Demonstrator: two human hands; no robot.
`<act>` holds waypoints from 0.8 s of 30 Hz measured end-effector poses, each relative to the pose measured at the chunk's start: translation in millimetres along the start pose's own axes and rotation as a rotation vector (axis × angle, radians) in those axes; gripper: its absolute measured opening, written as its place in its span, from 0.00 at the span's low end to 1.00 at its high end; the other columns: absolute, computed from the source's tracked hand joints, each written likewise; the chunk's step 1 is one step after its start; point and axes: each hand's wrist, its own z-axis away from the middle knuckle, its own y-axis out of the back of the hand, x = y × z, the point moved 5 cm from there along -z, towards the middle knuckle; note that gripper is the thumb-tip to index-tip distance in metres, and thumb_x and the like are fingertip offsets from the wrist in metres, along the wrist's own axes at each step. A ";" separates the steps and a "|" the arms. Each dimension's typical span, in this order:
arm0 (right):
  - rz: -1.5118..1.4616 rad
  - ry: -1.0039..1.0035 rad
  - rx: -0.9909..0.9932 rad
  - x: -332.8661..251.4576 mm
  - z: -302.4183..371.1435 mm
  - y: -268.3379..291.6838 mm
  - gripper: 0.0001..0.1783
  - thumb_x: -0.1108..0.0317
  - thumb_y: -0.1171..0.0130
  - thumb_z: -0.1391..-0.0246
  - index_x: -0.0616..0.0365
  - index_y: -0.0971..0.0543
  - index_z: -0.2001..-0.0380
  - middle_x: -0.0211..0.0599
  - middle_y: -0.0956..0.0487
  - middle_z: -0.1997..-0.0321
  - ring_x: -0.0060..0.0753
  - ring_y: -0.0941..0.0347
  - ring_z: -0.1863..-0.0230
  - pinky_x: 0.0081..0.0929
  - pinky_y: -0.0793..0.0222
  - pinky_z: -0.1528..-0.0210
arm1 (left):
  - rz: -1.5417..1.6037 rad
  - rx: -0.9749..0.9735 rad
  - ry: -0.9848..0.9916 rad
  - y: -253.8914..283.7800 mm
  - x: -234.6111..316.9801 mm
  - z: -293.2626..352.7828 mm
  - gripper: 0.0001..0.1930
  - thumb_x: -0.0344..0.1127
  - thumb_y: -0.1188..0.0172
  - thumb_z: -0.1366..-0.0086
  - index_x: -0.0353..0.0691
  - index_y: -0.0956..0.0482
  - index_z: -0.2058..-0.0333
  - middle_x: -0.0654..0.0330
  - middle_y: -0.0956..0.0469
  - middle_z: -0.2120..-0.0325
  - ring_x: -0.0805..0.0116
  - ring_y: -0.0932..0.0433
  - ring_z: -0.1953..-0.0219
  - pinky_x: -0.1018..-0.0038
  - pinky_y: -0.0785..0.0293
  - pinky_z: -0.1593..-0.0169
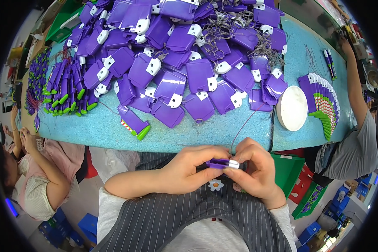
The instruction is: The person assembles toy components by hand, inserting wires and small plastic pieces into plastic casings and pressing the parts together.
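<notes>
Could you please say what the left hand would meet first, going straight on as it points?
Probably the right hand, past the purple-and-white piece between them; depth is unclear.

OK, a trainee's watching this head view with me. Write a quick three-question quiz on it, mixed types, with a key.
1. True or false: the left hand and the right hand both touch the purple-and-white piece.
2. Which stands between the large purple pile and the fanned stack: A) a glass jar, B) a white bowl, C) a red cup?
3. Fill in: at the end nearer the person, the fanned pieces are coloured ____.

Key: 1. True. 2. B, the white bowl. 3. Green.
</notes>
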 end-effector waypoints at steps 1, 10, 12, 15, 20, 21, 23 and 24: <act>0.021 -0.026 0.021 0.0 0.2 1.7 0.13 0.72 0.31 0.59 0.60 0.27 0.73 0.35 0.28 0.73 0.26 0.33 0.74 0.22 0.37 0.72 | -0.061 0.064 -0.133 2.3 4.4 -2.2 0.09 0.29 0.45 0.38 0.34 0.28 0.59 0.52 0.24 0.67 0.66 0.23 0.70 0.74 0.28 0.67; 0.244 -0.200 -0.085 3.4 9.3 -1.4 0.09 0.69 0.36 0.52 0.63 0.23 0.69 0.36 0.25 0.81 0.24 0.29 0.82 0.21 0.38 0.81 | 0.364 0.422 -0.139 21.8 2.6 3.3 0.11 0.23 0.45 0.39 0.30 0.30 0.57 0.60 0.27 0.64 0.76 0.29 0.62 0.79 0.32 0.58; 0.242 -0.153 -0.007 5.3 14.9 -1.9 0.09 0.70 0.36 0.52 0.63 0.23 0.70 0.38 0.25 0.80 0.27 0.29 0.82 0.23 0.37 0.80 | 0.309 0.421 -0.133 13.9 4.0 2.8 0.10 0.25 0.45 0.38 0.31 0.30 0.58 0.62 0.28 0.66 0.80 0.29 0.63 0.81 0.32 0.59; 0.120 -0.204 -0.016 7.2 22.4 -4.9 0.08 0.70 0.37 0.52 0.63 0.22 0.69 0.37 0.25 0.81 0.27 0.29 0.83 0.24 0.37 0.81 | 0.393 0.320 0.108 0.7 -12.1 6.7 0.10 0.28 0.45 0.36 0.31 0.31 0.58 0.63 0.26 0.68 0.81 0.28 0.67 0.82 0.31 0.63; -0.026 -0.196 0.031 15.9 16.2 3.5 0.07 0.71 0.36 0.53 0.63 0.21 0.71 0.35 0.26 0.74 0.26 0.31 0.72 0.23 0.36 0.68 | 0.229 0.414 -0.033 4.6 -6.1 0.2 0.11 0.30 0.45 0.36 0.31 0.30 0.57 0.60 0.24 0.65 0.78 0.27 0.66 0.80 0.30 0.64; -0.025 -0.196 0.034 15.8 16.1 4.2 0.07 0.71 0.36 0.53 0.63 0.21 0.71 0.35 0.26 0.74 0.26 0.31 0.72 0.23 0.36 0.68 | 0.007 0.376 -0.064 0.2 -7.1 -0.7 0.11 0.30 0.45 0.36 0.31 0.30 0.58 0.60 0.24 0.66 0.79 0.27 0.66 0.80 0.30 0.63; -0.075 -0.313 0.029 21.1 15.2 5.0 0.07 0.71 0.37 0.52 0.63 0.21 0.71 0.34 0.26 0.75 0.25 0.32 0.73 0.23 0.37 0.70 | 0.308 0.444 0.021 -9.5 -13.4 -1.0 0.10 0.31 0.44 0.37 0.30 0.29 0.60 0.59 0.24 0.69 0.78 0.27 0.68 0.80 0.30 0.65; -0.058 -0.278 0.007 18.4 13.0 6.2 0.07 0.71 0.37 0.52 0.63 0.21 0.71 0.34 0.27 0.75 0.25 0.32 0.75 0.23 0.38 0.71 | 0.228 0.432 -0.013 -8.3 -11.5 -2.7 0.10 0.31 0.44 0.37 0.30 0.28 0.61 0.59 0.24 0.70 0.78 0.27 0.69 0.79 0.30 0.66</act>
